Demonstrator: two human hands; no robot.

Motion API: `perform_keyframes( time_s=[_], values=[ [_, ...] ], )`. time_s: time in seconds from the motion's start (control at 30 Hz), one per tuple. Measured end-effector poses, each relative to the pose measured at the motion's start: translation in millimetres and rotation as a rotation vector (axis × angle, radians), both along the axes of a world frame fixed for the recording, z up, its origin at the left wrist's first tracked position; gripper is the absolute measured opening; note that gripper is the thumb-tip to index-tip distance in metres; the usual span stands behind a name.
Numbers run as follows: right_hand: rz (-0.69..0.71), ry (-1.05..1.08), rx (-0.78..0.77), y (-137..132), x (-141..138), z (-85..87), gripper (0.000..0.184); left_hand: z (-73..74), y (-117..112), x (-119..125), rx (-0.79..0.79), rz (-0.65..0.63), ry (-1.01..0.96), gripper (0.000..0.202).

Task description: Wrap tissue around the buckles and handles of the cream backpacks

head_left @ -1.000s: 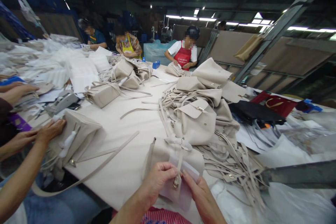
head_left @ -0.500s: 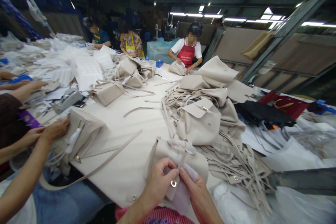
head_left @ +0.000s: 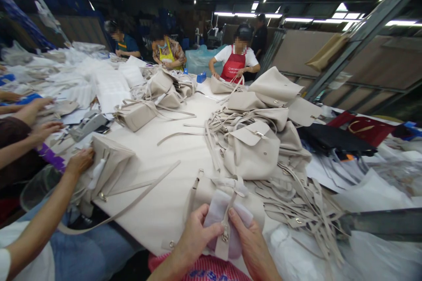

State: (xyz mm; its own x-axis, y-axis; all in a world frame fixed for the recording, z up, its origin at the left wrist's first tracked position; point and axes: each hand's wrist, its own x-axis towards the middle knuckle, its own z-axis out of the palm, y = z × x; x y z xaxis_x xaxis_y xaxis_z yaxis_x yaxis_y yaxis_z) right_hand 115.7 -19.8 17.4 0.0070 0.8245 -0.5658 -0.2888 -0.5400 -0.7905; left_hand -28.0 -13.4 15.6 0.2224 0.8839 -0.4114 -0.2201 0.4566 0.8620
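Observation:
A beige handbag (head_left: 253, 204) lies in front of me at the table's near edge. Its narrow strap (head_left: 231, 204), with a metal buckle (head_left: 225, 233), hangs down over a thin whitish sheet (head_left: 214, 206). My left hand (head_left: 194, 235) is closed, thumb pressing the strap beside the buckle. From the other side my right hand (head_left: 252, 241) is closed too, its thumb on the strap and sheet edge. The fingers of both hands are partly hidden beneath the sheet.
Beige handbags (head_left: 252, 149) are heaped ahead, with a tangle of straps (head_left: 303, 210) on the right. At left, a co-worker's hand (head_left: 82, 160) touches another bag (head_left: 112, 162). Clear plastic (head_left: 290, 250) lies close on my right. Several people work around the table (head_left: 154, 162).
The strap end has turned, so its buckle now shows over the sheet. My hands have spread slightly apart, and more of the sheet is visible. A co-worker's hand at left has lifted off the bag.

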Motion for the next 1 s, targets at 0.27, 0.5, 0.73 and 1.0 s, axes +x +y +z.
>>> perform_keyframes(
  time_s=[0.27,0.5,0.73,1.0],
  values=[
    [-0.005,-0.026,0.049,2.7,-2.4,8.5,0.053,8.5,-9.7,2.6,0.059,-0.06,0.105,0.038],
    [0.082,-0.107,0.039,-1.9,4.0,13.3,0.052,10.4,-12.5,-0.1,0.038,-0.019,0.037,0.036],
    [0.111,-0.103,0.028,-6.7,7.7,14.1,0.052,8.9,-15.8,-2.8,-0.013,-0.057,-0.031,0.04],
    [0.052,-0.002,0.024,-6.5,10.3,5.7,0.047,0.8,-22.0,-2.9,0.012,-0.062,-0.011,0.039]
  ],
)
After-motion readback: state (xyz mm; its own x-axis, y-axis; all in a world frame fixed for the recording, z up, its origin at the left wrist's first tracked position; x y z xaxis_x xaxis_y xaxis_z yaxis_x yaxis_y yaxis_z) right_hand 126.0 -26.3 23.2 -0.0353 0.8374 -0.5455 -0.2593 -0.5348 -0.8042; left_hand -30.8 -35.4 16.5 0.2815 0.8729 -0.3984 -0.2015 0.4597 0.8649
